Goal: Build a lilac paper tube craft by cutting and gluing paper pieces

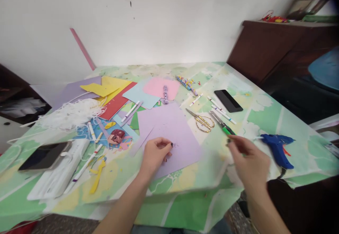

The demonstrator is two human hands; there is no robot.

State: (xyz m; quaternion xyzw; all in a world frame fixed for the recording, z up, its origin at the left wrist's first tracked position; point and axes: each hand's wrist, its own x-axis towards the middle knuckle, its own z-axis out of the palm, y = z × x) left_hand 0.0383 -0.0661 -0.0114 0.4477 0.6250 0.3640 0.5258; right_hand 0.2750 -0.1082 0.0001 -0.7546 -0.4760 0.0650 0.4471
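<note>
A light purple sheet of paper [172, 128] lies at the middle of the table. Over its lower part, my left hand [159, 153] is closed in a pinch, and whatever its fingertips hold is too small to make out. To the right, my right hand [250, 160] has its thumb and fingers closed at the handle end of a cutter [225, 127] with a metal blade and a green-and-black handle. The blade points away to the upper left. Gold-handled scissors [202, 121] lie just left of the cutter, apart from both hands.
A blue glue gun [278, 147] lies right of my right hand. Beyond are markers [221, 110], a black phone [228, 100] and a decorated purple stick [186, 85]. At left are white string [74, 114], coloured sheets [116, 101], another phone [43, 156] and a white case [59, 170].
</note>
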